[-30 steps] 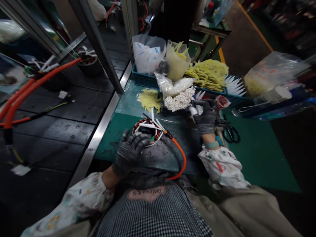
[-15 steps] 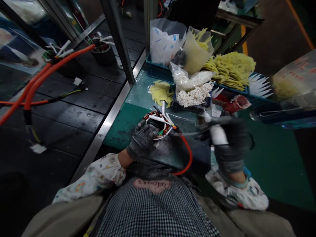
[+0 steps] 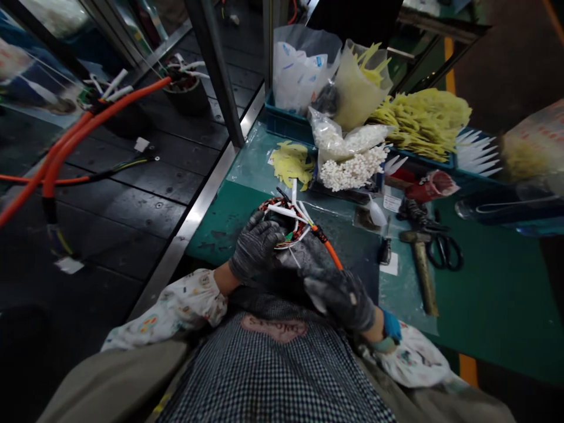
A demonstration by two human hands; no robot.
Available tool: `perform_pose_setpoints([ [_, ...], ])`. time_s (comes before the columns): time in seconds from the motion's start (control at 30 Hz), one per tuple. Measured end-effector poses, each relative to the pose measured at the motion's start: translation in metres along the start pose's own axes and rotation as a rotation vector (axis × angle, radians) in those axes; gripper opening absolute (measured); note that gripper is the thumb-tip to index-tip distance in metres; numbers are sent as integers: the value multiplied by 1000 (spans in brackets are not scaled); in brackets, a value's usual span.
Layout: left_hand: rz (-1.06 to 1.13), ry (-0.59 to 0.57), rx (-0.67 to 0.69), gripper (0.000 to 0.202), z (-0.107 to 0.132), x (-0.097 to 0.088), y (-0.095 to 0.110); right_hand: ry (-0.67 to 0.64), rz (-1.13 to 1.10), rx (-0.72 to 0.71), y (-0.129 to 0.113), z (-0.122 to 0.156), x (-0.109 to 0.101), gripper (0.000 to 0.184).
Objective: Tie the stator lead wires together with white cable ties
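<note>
My gloved left hand is closed on the near-left rim of a wound motor stator, fingers lying over its edge and the thumb hidden. White-sleeved leads stick out of the coil, and an orange cable leaves it at the right, past a black-wrapped joint. My gloved right hand is low in front of the apron, right beside the cable. Motion smears its fingers, so their grip is unclear. A thin pale cord runs from the stator's near edge toward this hand; its end cannot be made out.
Right of my hands lie a hammer, scissors, a screwdriver and a white plastic spoon-like piece. Behind are yellow pieces, small white parts and blue bins. More wired stators stand on the left line.
My right hand has swung from the tools at the right down and left, to beside the orange cable. The hammer and scissors it covered now show. My left hand stays on the stator.
</note>
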State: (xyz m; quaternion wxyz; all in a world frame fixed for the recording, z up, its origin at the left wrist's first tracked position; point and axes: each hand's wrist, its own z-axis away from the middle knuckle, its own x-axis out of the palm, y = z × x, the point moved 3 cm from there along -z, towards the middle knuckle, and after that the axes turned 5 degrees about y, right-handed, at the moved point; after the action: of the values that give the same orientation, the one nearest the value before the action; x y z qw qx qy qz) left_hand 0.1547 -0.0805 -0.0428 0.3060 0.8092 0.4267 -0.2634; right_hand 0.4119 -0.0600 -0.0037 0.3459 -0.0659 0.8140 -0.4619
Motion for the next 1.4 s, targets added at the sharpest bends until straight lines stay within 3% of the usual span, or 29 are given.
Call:
perform_pose_setpoints([
  [0.13, 38, 70, 64, 19, -6, -3, 1, 5, 327, -68, 6, -37, 20, 27],
  [0.27, 107, 62, 3, 18, -11, -7, 4, -127, 619, 182, 11, -84, 22, 34],
  [0.33, 151, 47, -21, 19, -11, -8, 3, -252, 623, 261, 9, -105, 23, 31],
  [0.43, 182, 19, -41, 25, -9, -6, 0, -335, 492, 240, 6, -125, 27, 24],
  [0.53, 169, 17, -40, 20, -8, -3, -1, -222, 329, 232, 9, -126, 24, 28],
  [0.6, 165, 15, -31, 18, -9, -2, 0, -96, 65, 227, 12, -122, 16, 35],
  [0.7, 172, 4, -31, 32, -8, -1, -2, -151, -251, 189, 15, -118, 6, 35],
  [0.77, 186, -11, -35, 29, -6, 0, -6, -226, -255, 172, 17, -119, 1, 23],
  [0.83, 206, -29, -30, 20, -4, 2, -9, -187, -210, 163, 20, -121, -1, 15],
  [0.97, 193, -57, -39, 18, -6, 2, -10, -73, -173, 164, 26, -119, 2, 14],
  [1.13, 199, 28, 8, 13, -15, -7, -4, -52, -135, 142, 28, -115, 5, 13],
  [1.33, 147, -74, -42, 11, -12, -3, -6, -190, -136, -160, 27, -96, 2, 16],
  [1.4, 160, -90, -51, 9, -9, -1, -7, -164, -132, -137, 28, -93, 0, 17],
])
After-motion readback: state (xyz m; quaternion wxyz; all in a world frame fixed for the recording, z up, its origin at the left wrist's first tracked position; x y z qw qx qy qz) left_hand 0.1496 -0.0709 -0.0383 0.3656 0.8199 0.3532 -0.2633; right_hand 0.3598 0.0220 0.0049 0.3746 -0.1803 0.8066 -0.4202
